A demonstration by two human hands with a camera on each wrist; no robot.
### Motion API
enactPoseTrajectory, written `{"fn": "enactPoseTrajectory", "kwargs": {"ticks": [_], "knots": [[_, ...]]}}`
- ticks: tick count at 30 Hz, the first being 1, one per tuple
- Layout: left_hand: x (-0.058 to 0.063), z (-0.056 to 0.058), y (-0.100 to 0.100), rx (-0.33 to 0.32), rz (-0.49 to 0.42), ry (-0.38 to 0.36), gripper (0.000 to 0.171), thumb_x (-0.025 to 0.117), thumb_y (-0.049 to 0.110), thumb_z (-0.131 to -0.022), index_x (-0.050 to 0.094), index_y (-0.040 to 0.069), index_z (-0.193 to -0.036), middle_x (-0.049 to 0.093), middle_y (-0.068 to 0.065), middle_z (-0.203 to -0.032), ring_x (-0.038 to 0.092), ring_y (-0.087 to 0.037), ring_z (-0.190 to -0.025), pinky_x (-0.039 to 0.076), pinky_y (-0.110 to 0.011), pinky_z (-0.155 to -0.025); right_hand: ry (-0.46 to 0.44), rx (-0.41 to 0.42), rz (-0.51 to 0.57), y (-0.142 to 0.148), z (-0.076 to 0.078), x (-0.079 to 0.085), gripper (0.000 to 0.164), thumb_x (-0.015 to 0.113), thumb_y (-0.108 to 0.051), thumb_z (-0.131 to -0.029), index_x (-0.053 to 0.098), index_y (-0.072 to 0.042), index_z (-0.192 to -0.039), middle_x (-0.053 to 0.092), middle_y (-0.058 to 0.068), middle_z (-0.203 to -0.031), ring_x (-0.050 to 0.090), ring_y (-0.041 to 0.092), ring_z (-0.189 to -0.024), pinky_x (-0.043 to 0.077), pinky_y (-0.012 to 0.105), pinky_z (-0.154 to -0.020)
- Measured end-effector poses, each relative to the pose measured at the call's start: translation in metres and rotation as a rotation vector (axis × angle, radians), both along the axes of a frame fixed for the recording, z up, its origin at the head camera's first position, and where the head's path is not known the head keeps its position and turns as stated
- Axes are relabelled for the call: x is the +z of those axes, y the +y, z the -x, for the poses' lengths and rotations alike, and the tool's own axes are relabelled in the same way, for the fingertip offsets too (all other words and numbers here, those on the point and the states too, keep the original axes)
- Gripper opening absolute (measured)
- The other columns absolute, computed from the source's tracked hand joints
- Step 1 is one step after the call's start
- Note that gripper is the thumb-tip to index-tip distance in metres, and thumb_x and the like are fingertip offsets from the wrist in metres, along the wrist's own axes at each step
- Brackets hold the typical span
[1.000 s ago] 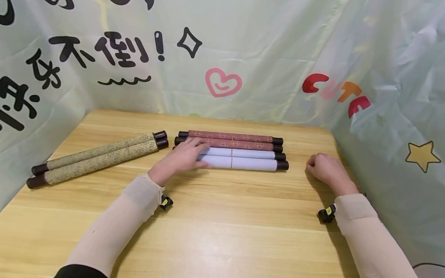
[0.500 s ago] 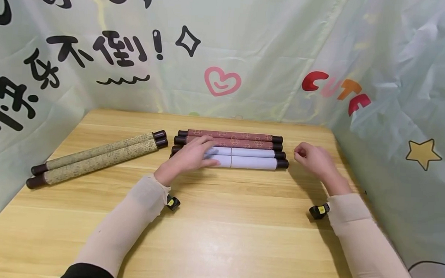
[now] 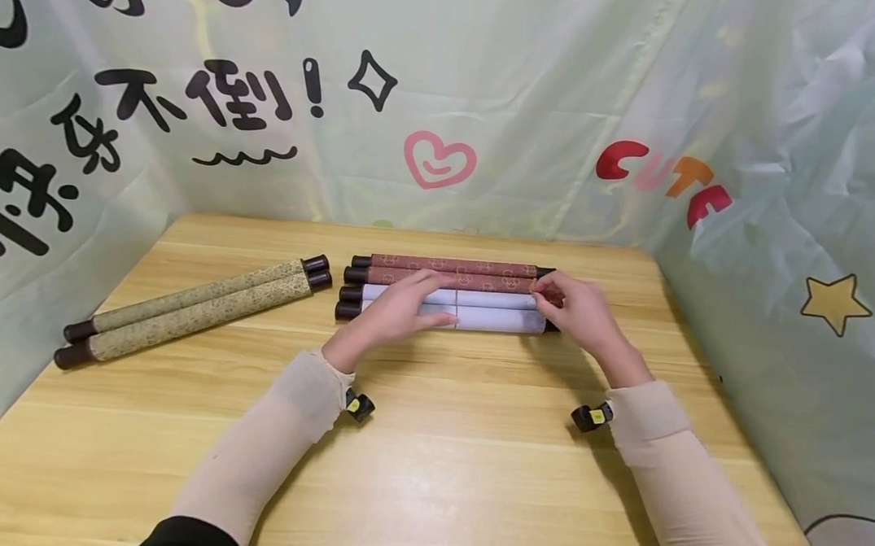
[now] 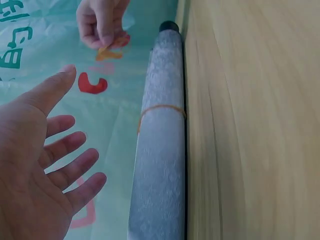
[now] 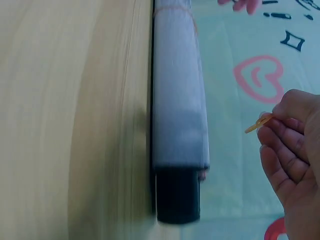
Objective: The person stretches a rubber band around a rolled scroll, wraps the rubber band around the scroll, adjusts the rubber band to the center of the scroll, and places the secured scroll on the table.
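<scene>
Two white rolled scrolls [image 3: 501,318] with dark end knobs lie side by side, a thin rubber band [image 4: 162,106] round their middle. Directly behind them lie two dark red patterned scrolls [image 3: 481,281]. My left hand [image 3: 399,308] hovers over the left half of the white pair, fingers spread and holding nothing in the left wrist view. Between thumb and forefinger, my right hand [image 3: 582,312] pinches a small yellow-orange rubber band [image 5: 258,123] above the scrolls' right ends. That hand covers part of the right knobs in the head view.
Two beige patterned scrolls [image 3: 201,311] lie slanted at the left of the wooden table [image 3: 436,468]. A pale printed cloth [image 3: 531,147] hangs along the back and sides. Each wrist carries a small black camera.
My right hand has come left from the table's right side to the scrolls' right ends. My left hand has slid slightly right over the white pair. The scrolls stay in place.
</scene>
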State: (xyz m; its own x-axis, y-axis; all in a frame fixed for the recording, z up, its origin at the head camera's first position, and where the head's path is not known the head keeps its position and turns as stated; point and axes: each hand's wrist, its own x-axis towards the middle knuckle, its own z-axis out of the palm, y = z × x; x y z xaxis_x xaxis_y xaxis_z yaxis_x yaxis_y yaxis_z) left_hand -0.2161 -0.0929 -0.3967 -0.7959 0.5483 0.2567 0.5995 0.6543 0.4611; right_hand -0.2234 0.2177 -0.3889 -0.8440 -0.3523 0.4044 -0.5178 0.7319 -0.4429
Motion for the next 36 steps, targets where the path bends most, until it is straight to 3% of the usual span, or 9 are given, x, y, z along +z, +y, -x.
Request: {"fn": "enactPoseTrajectory", "kwargs": {"ticks": [5,10,15,23,30,36], "knots": [[0.000,-0.003,0.007,-0.013,-0.063,-0.021,0.067,0.062,0.055,-0.090,0.047,0.021,-0.146,0.049,-0.005,-0.142,0.053,-0.020,-0.121,0.042,-0.044,-0.103,0.021,0.056,0.071,-0.019,-0.003,-0.004,0.005,0.067,-0.009,-0.091,0.067,-0.008,-0.096,0.069,0.004,-0.085,0.064,0.019,-0.076,0.054,0.040,-0.067],[-0.001,-0.003,0.013,-0.021,-0.102,0.015,0.064,0.062,0.052,-0.091,0.051,0.017,-0.143,0.053,-0.006,-0.140,0.056,-0.020,-0.117,0.046,-0.042,-0.100,0.022,0.122,0.113,-0.034,-0.005,-0.006,0.005,0.067,-0.008,-0.092,0.067,-0.010,-0.096,0.070,0.003,-0.090,0.064,0.019,-0.080,0.054,0.044,-0.073],[-0.003,-0.004,0.017,-0.033,-0.129,0.044,0.058,0.064,0.045,-0.093,0.054,0.012,-0.140,0.056,-0.004,-0.137,0.057,-0.019,-0.114,0.047,-0.039,-0.097,0.013,0.169,0.137,-0.048,-0.008,-0.006,0.007,0.069,-0.007,-0.090,0.070,-0.009,-0.098,0.071,0.004,-0.094,0.066,0.021,-0.085,0.055,0.048,-0.077],[-0.006,-0.006,0.019,-0.025,-0.136,0.048,0.053,0.064,0.041,-0.094,0.055,0.014,-0.140,0.059,-0.003,-0.135,0.060,-0.019,-0.111,0.050,-0.039,-0.093,-0.009,0.252,0.150,-0.064,-0.012,-0.006,0.010,0.068,-0.006,-0.091,0.071,-0.007,-0.100,0.071,0.004,-0.096,0.066,0.018,-0.083,0.055,0.045,-0.075],[-0.008,-0.006,0.018,-0.017,-0.135,0.058,0.037,0.065,0.036,-0.095,0.066,0.015,-0.124,0.066,0.002,-0.118,0.061,-0.015,-0.105,0.051,-0.032,-0.090,-0.059,0.283,0.163,-0.070,-0.015,-0.007,0.010,0.067,-0.008,-0.092,0.071,-0.009,-0.102,0.070,0.001,-0.097,0.064,0.015,-0.084,0.054,0.047,-0.076],[-0.011,-0.007,0.018,-0.043,-0.149,0.076,0.019,0.065,0.030,-0.095,0.072,0.017,-0.108,0.068,0.008,-0.098,0.062,-0.005,-0.088,0.051,-0.026,-0.078,-0.088,0.299,0.172,-0.071,-0.017,-0.011,0.010,0.064,-0.010,-0.095,0.069,-0.010,-0.103,0.069,0.000,-0.098,0.063,0.016,-0.087,0.054,0.046,-0.078]]}}
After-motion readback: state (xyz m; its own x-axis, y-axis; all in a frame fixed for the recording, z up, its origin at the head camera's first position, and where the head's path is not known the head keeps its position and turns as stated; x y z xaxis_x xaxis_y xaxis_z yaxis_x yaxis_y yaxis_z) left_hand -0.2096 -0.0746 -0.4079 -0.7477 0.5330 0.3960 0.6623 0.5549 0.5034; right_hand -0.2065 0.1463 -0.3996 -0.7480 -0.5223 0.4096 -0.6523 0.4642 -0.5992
